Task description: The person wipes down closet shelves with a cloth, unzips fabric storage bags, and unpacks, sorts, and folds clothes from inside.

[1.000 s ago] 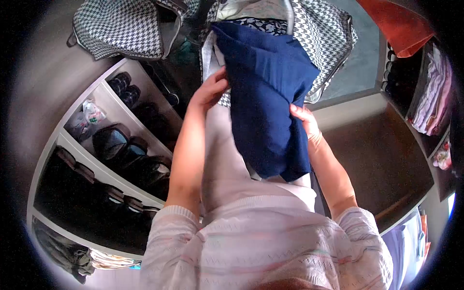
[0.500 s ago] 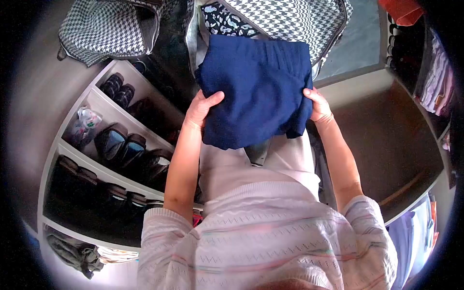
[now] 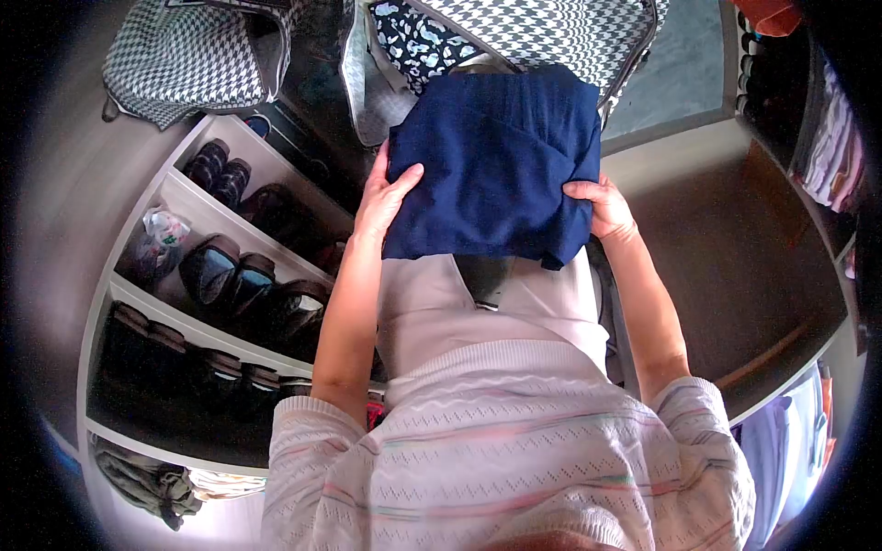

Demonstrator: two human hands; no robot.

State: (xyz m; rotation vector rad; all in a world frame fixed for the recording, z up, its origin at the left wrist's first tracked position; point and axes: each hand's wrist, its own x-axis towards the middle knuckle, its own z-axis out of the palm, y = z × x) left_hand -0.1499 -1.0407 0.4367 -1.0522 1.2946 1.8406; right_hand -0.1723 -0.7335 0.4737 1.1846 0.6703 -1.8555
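A folded dark blue garment (image 3: 491,170) is held up in front of my lap; its exact kind does not show. My left hand (image 3: 386,195) grips its left edge, thumb on top and fingers partly behind the cloth. At the opposite edge my right hand (image 3: 602,204) is closed on it the same way, its other fingers mostly hidden underneath. Beyond the garment lies an open houndstooth-patterned bag (image 3: 551,37). A black cloth with white patches (image 3: 418,46) shows inside that bag's opening.
On the left, a shelf unit (image 3: 188,170) holds several pairs of shoes (image 3: 230,271) and a clear plastic bag (image 3: 161,241). Another houndstooth bag (image 3: 193,60) stands above it. A brown shelf board (image 3: 726,266) is at my right, with hanging clothes (image 3: 831,156) beyond it.
The garment's lower edge has risen slightly and the cloth has shifted a little to the right. More of the black-and-white cloth in the bag shows. Both hands keep their hold.
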